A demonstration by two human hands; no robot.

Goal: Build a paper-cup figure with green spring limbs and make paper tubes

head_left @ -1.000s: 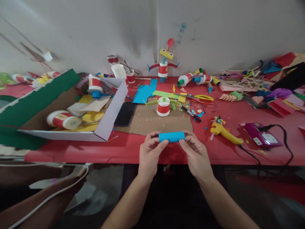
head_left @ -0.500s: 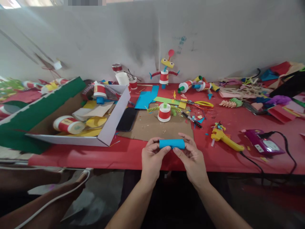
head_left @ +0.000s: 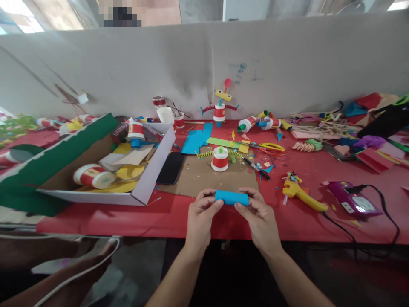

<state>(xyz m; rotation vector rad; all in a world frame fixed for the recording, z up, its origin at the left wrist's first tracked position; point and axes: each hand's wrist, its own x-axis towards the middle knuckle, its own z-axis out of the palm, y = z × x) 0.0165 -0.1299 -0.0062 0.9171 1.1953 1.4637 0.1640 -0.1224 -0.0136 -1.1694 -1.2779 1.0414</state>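
Note:
Both of my hands hold a rolled blue paper tube (head_left: 231,198) level above the front edge of the red table (head_left: 134,217). My left hand (head_left: 202,215) pinches its left end with thumb and fingers. My right hand (head_left: 259,216) grips its right end, thumb on the front of the roll. Just beyond the tube lies a brown cardboard sheet (head_left: 198,179) with a red and white paper cup figure (head_left: 220,158) on it, green and yellow paper springs at its sides.
An open cardboard box (head_left: 105,170) with cups and paper stands at left, a black phone (head_left: 171,168) beside it. A yellow glue gun (head_left: 302,196), a purple device (head_left: 353,200) with a cable, scissors (head_left: 266,147) and paper scraps lie right. A cup robot (head_left: 220,106) stands by the wall. Another person's arm (head_left: 64,273) is at lower left.
The camera has tilted up, showing more of the wall, so everything sits lower in view. My hands keep the blue tube; the right thumb has shifted a little inward along it.

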